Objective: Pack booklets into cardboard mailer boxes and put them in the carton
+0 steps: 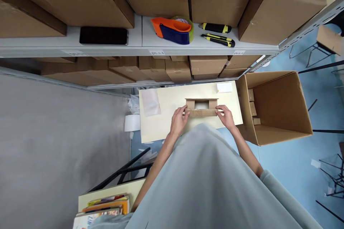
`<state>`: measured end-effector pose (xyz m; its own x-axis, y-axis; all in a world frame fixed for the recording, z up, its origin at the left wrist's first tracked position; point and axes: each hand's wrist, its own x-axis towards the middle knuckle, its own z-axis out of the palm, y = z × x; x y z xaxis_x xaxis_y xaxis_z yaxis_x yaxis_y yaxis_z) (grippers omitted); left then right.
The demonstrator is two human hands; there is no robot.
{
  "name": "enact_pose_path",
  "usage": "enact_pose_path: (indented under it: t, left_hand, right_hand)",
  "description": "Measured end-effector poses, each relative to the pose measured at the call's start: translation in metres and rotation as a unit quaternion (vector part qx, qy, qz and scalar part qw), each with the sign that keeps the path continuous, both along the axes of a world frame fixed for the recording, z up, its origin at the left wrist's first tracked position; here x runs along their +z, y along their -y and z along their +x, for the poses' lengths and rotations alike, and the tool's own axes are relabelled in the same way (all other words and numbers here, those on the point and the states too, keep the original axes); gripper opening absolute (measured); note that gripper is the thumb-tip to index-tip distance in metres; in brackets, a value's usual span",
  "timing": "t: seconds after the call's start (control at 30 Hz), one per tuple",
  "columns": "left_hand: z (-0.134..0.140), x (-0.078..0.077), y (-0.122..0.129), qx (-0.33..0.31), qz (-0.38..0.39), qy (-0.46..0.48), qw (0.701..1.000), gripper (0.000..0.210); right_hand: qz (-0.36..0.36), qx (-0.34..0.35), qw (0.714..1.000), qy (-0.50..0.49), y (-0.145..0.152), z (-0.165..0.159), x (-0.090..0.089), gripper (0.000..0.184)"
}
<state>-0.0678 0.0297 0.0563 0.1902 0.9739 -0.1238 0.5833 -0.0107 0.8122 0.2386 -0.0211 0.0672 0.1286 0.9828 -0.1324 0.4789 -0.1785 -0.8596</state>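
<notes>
A small brown cardboard box rests on the cream tabletop in front of me, its flaps raised and something white showing inside. My left hand pinches the box's near left corner between thumb and fingers. At the near right corner, my right hand grips the cardboard the same way. Behind the box, toward the table's far edge, lies a small white box. A translucent whitish sheet or bag lies flat to the left.
On the right stands a large open carton with several small boxes inside. The shelf ahead carries cartons, a phone, a tape dispenser and two utility knives. Books are stacked at the lower left.
</notes>
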Motion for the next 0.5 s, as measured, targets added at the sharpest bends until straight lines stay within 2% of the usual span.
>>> enact_pose_path:
  t: [0.07, 0.13, 0.23, 0.3, 0.37, 0.43, 0.5]
  left_hand:
    - [0.003, -0.006, -0.005, 0.032, -0.004, -0.003, 0.999, 0.06]
    - [0.005, -0.008, -0.012, 0.037, 0.001, -0.005, 0.999, 0.081]
    - [0.003, -0.003, -0.024, -0.007, 0.032, -0.016, 0.999, 0.094]
    - [0.0, 0.002, -0.029, -0.053, 0.046, -0.027, 0.997, 0.081]
    - [-0.003, 0.004, -0.03, -0.084, 0.04, -0.035, 0.995, 0.06]
    - [-0.003, 0.002, -0.028, -0.09, 0.014, -0.031, 0.995, 0.046]
    - [-0.001, 0.0, -0.024, -0.078, -0.025, -0.007, 0.997, 0.044]
  right_hand:
    - [-0.013, -0.046, 0.999, 0.009, -0.003, -0.004, -0.004, 0.039]
    - [-0.02, -0.065, 0.997, 0.024, -0.007, -0.005, -0.004, 0.054]
    - [-0.006, -0.02, 0.998, 0.054, -0.011, -0.002, 0.002, 0.071]
    - [-0.001, 0.018, 0.997, 0.08, -0.012, 0.001, 0.006, 0.064]
    - [-0.009, 0.034, 0.994, 0.1, -0.012, 0.002, 0.006, 0.05]
    - [-0.019, 0.029, 0.994, 0.102, -0.009, 0.0, 0.003, 0.04]
    - [-0.028, 0.011, 0.997, 0.072, -0.005, -0.005, 0.0, 0.041]
